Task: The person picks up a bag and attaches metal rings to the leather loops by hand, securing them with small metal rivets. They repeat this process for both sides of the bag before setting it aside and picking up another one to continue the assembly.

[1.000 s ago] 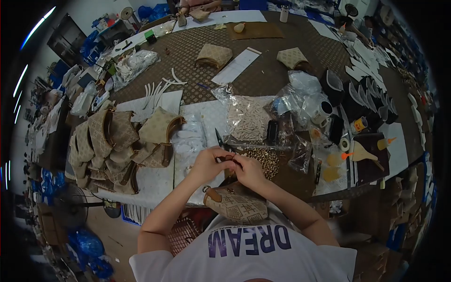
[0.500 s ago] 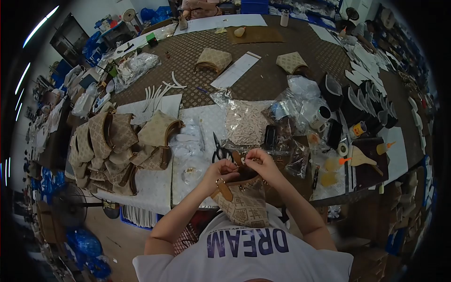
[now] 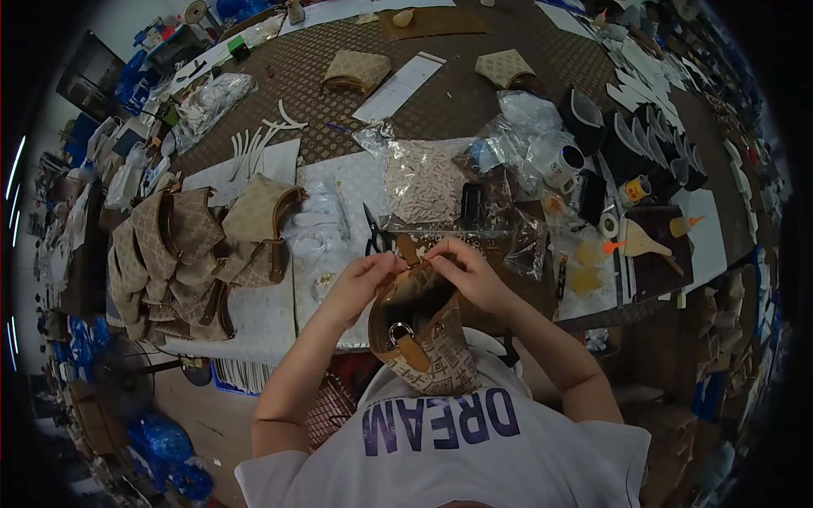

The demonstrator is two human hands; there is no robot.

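A small patterned beige handbag [image 3: 436, 360] rests against the front of my shirt, its mouth open and tilted toward the table. On its near side a brown leather tab [image 3: 413, 353] carries a gold-coloured ring [image 3: 400, 332]. A second brown tab [image 3: 408, 249] stands up at the far rim. My left hand [image 3: 373, 275] pinches the far rim beside this tab. Close by on the right, my right hand [image 3: 466, 269] has its fingers closed at the same rim. Any small part between the fingertips is too small to make out. Black-handled scissors [image 3: 375, 235] lie just beyond my left hand.
A heap of similar bags [image 3: 174, 262] covers the table's left side. Beyond my hands lies a clear bag of small pale pieces [image 3: 423, 180]. Black curved pieces [image 3: 648, 140], a yellow can [image 3: 635, 190] and orange-tipped glue bottles [image 3: 600, 251] stand to the right.
The handbag has tipped so that its open mouth and near ring show more. Both hands have moved slightly apart, now at its far rim. The camera view has shifted.
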